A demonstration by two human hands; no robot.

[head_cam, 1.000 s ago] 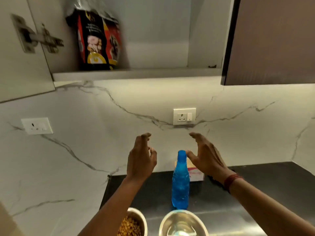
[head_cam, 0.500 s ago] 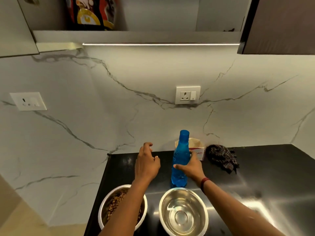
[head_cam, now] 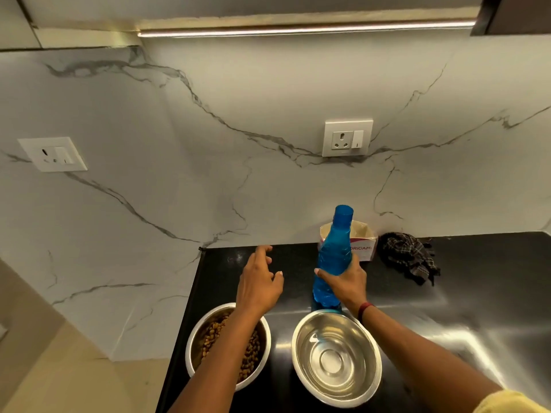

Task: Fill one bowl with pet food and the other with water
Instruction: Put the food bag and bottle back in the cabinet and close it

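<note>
Here my right hand [head_cam: 346,286] grips the blue bottle [head_cam: 334,254] just behind the empty bowl [head_cam: 299,350] near the front edge of the bench [head_cam: 477,278]. My left hand [head_cam: 259,284] hovers, fingers relaxed, past the food bowl [head_cam: 190,347].

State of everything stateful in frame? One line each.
blue bottle: upright, cap on, gripped by right hand
right hand: wrapped round the bottle's middle
left hand: fingers relaxed, holding nothing, over the counter
left bowl: holds kibble
right bowl: no water visible
carton: top open, behind the bottle
cloth: crumpled on the counter
</note>
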